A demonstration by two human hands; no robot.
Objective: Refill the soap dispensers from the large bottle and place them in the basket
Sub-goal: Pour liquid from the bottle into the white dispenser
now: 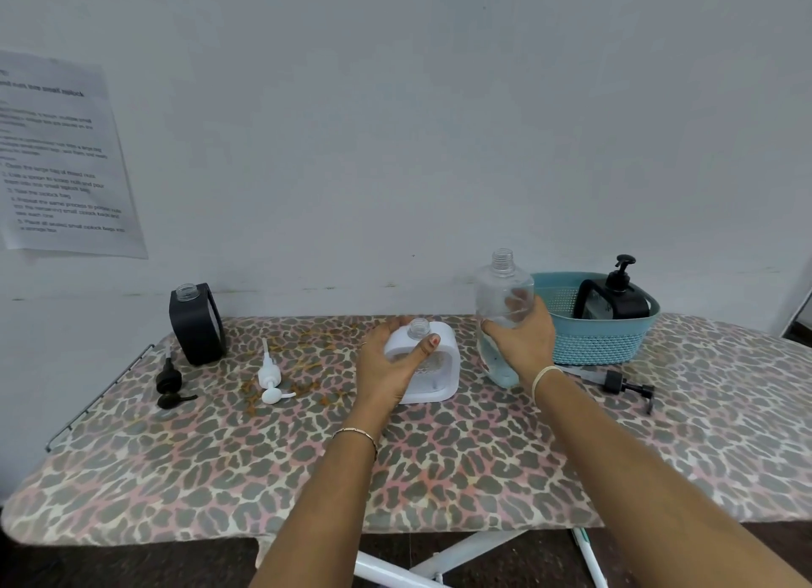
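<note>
My left hand (389,365) grips the white soap dispenser (439,367), which stands uncapped at the middle of the table. My right hand (520,334) holds the large clear bottle (501,297), upright, open at the neck, with a little pale liquid at its bottom. A teal basket (593,345) sits to the right with a black dispenser (615,299), pump on, inside it. Another black dispenser (195,324) stands uncapped at the far left. A white pump (270,378) and a black pump (169,383) lie on the cloth left of centre.
A black pump with a clear tube (615,383) lies in front of the basket. The leopard-print table (395,469) stands against a white wall. A printed sheet (61,156) hangs on the wall at left. Orange stains mark the cloth behind the white pump.
</note>
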